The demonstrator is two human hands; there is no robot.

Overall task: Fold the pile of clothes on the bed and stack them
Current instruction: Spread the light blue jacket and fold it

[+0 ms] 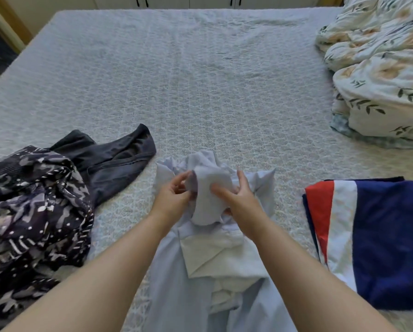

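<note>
Both hands work close together over the middle of the near bed edge. The left hand pinches the left side of a bunched fold of a pale blue shirt, thumb and fingers curled onto the cloth. The right hand grips the same bunch from the right, thumb pressed across its front, fingers hooked behind. The bunch is raised a little between them, while the rest of the shirt trails toward the person, rumpled, with a whiter inner panel showing below the hands.

The cloth looks thin, light and limp. It will likely sag wherever it is unsupported and hold no shape of its own, so a pinch at two seam points, shoulders or hem corners, should serve better than a grab at the middle. It seems neither slippery nor fragile, and a light grip should do.

Left of the shirt lies a dark grey garment, unfolded, and beside it a patterned black-and-white heap, both apparently still to fold. On the right sits a folded navy, red and white piece, flat, well apart from the shirt. All lie on the quilted bed. A floral duvet is bundled at the far right.
</note>
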